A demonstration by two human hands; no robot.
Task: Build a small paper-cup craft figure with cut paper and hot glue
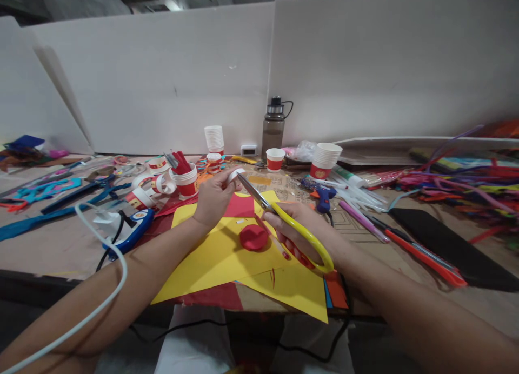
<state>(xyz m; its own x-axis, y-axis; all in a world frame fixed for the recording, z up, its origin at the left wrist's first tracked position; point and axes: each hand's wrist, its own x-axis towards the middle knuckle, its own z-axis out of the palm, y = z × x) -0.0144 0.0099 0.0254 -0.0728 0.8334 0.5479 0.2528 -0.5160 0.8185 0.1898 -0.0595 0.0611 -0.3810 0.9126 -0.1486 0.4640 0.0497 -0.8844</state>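
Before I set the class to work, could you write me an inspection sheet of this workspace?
Surface: table, partly covered by yellow sheets.
Job's things: yellow-handled scissors at a white paper strip; red disc below.
Clutter: paper cups, glue gun, coloured strands.
Hands: left hand pinches the strip; right hand grips the scissors.
Cables: white cable crosses the left forearm; black cable below the table edge.
Surroundings: white panels behind; other people, nothing seen.

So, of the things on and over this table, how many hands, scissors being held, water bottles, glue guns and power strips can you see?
Hands, left hand and right hand: 2
Held scissors: 1
Water bottle: 1
Glue gun: 1
Power strip: 1
Total: 6
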